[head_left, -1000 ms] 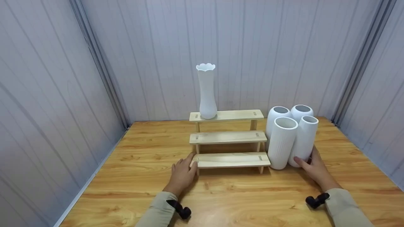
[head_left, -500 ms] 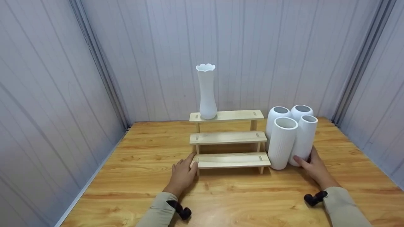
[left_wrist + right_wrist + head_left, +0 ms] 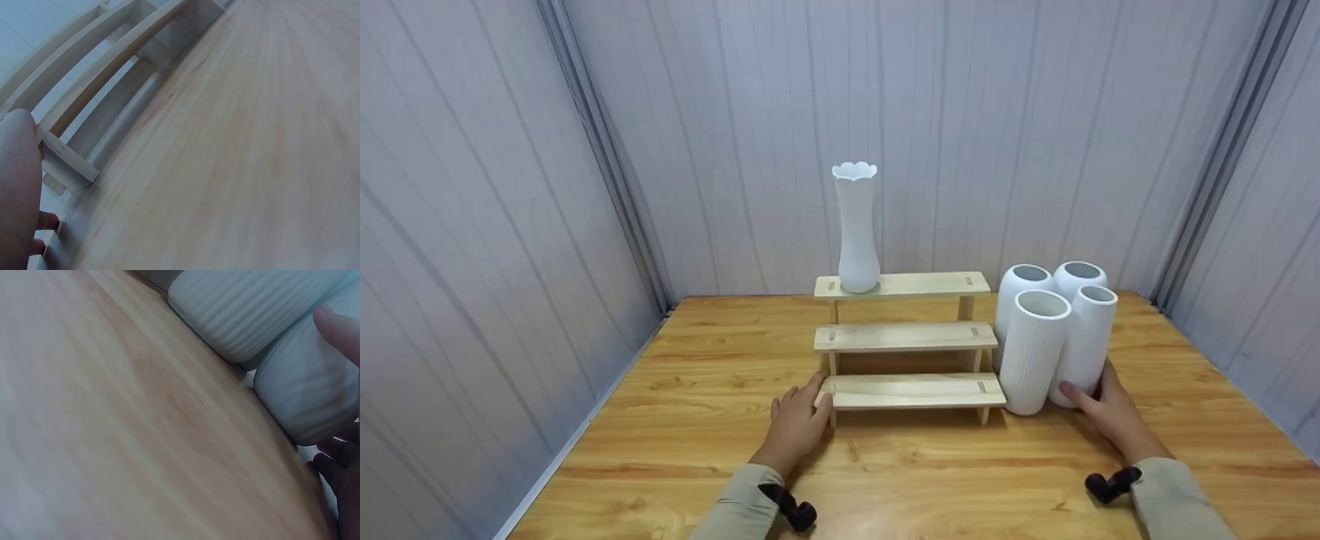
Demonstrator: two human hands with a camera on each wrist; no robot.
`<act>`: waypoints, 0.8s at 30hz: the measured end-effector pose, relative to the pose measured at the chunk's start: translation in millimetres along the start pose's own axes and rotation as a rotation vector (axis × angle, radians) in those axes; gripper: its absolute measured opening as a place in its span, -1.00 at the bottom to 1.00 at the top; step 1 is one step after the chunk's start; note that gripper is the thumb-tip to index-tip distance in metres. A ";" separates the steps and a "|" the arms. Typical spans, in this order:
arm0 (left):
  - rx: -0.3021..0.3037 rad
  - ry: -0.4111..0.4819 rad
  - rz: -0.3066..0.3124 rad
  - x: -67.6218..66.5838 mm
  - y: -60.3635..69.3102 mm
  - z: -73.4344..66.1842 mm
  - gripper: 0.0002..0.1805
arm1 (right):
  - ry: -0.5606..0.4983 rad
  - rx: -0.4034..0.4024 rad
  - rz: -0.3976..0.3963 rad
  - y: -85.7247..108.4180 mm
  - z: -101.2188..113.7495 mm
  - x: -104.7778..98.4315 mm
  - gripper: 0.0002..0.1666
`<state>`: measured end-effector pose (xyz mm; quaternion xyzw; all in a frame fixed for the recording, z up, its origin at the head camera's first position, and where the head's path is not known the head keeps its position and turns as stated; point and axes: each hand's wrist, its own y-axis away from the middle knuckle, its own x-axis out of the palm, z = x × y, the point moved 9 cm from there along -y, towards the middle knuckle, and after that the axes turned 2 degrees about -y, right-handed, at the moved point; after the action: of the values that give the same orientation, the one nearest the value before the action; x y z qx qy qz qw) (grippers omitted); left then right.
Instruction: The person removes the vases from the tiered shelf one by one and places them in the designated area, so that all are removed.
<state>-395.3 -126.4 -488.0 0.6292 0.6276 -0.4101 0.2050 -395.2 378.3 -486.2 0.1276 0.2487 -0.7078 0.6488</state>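
Observation:
In the head view, a three-tier wooden display stand [image 3: 911,391] stands mid-table. My left hand [image 3: 795,421] holds the left end of its lowest board, thumb at the front; in the left wrist view, two fingertips [image 3: 49,220] reach down to the table. A tall white vase with a scalloped rim [image 3: 856,232] stands on the top board's left end. My right hand [image 3: 1114,416] grips a slim white vase [image 3: 1086,345] low down, thumb on its front; its far fingers are partly hidden. A ribbed white vase [image 3: 1033,360] stands beside it, close to the stand.
Two more white vases, one at the back left [image 3: 1011,300] and one at the back right [image 3: 1081,271], stand behind, partly covered by the front pair. The wood-grain table [image 3: 930,487] meets pale panel walls [image 3: 750,150] at the back and sides.
The slim vase in my right hand has shifted slightly left, closer to the ribbed vase. The head view has tilted a little, so everything sits lower. The left hand keeps its place on the stand.

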 end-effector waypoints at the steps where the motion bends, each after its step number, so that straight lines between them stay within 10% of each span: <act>1: -0.001 0.001 0.000 0.9 0.7 0.5 -0.45 | -0.002 -0.002 0.000 1.0 -0.5 0.5 0.25; 14: 0.003 -0.025 -0.012 0.6 -1.1 -0.8 -0.45 | -0.142 -0.022 -0.151 10.2 16.2 -14.6 0.13; 24: -0.015 0.004 -0.004 3.1 -1.9 0.5 -0.44 | -0.142 -0.176 -0.332 7.1 94.5 -51.0 0.04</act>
<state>-397.6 -124.6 -490.2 0.6273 0.6321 -0.4046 0.2080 -368.4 372.8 -382.2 -0.0227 0.2807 -0.7879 0.5476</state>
